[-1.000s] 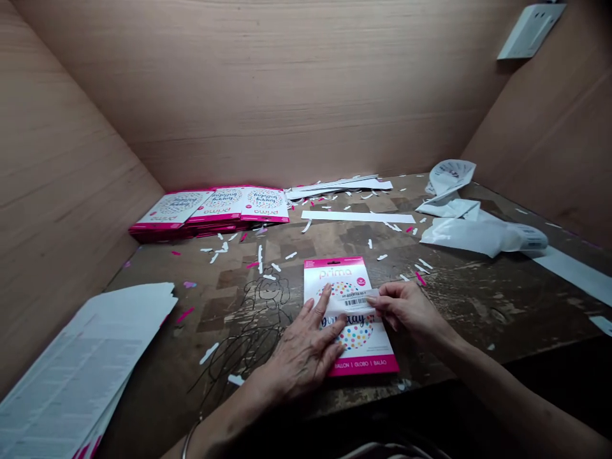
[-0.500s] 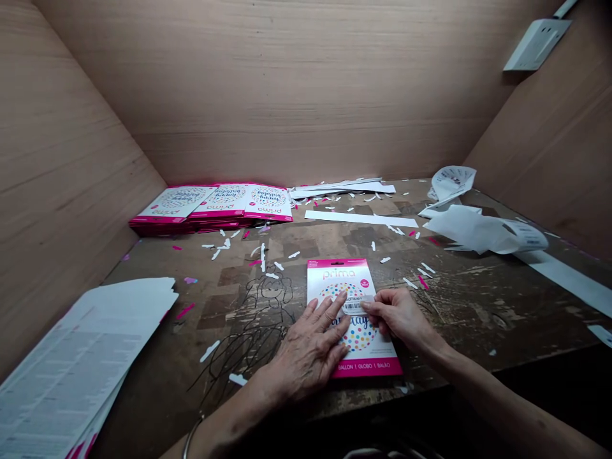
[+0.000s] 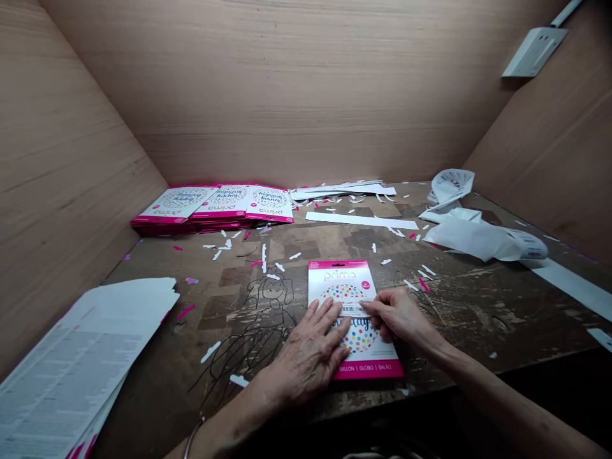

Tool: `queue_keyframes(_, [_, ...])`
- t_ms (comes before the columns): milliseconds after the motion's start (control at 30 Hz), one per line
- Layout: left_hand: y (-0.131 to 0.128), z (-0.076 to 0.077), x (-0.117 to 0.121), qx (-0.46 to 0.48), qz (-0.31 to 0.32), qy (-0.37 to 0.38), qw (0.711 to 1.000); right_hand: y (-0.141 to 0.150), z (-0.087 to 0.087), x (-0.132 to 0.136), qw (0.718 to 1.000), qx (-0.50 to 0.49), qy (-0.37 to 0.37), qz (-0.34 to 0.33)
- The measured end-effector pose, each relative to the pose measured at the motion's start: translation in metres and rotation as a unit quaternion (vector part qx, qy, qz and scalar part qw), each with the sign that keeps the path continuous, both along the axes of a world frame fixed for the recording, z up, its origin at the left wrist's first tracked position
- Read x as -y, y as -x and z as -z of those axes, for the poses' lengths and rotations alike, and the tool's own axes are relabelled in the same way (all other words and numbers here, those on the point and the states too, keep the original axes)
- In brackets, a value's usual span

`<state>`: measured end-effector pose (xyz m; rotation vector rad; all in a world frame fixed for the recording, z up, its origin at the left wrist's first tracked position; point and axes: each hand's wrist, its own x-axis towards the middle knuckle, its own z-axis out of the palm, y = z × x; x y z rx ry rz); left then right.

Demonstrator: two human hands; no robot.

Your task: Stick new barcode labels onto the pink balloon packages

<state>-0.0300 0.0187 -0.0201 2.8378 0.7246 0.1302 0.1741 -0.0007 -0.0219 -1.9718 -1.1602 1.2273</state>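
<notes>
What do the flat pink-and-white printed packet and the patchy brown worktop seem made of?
The packet looks like smooth coated card, from its crisp edges and flat face; plastic is possible. The worktop looks like worn wood, mostly matt, from its scuffs and blocky pattern; laminate is possible.

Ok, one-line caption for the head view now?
Left hand flat on a balloon packet, right hand pinching a barcode label.

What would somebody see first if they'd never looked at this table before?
Probably the dotted pink-and-white packet near the front, with the left hand spread on it and the right hand pinching a barcode sticker over it. Next, the pink-edged packets at the back left. Then a funny doodled figure left of the dotted packet.
</notes>
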Motion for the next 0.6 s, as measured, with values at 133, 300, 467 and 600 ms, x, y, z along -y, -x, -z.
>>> queue_keyframes(133, [-0.001,-0.004,0.0,-0.012,-0.001,0.009,1.0,0.0,-0.006,0.0,0.991,0.121,-0.027,-0.047])
queue_keyframes(300, [-0.001,0.0,0.0,0.005,-0.001,0.01,1.0,0.007,-0.014,0.004,0.952,0.296,-0.052,-0.051])
queue_keyframes(467, [-0.001,0.005,0.001,0.012,-0.008,0.017,1.0,0.016,-0.011,0.013,0.913,0.401,-0.039,-0.057])
queue_keyframes(600, [0.0,0.006,0.001,0.028,-0.008,0.016,0.999,0.021,-0.004,0.02,0.912,0.404,-0.05,-0.04])
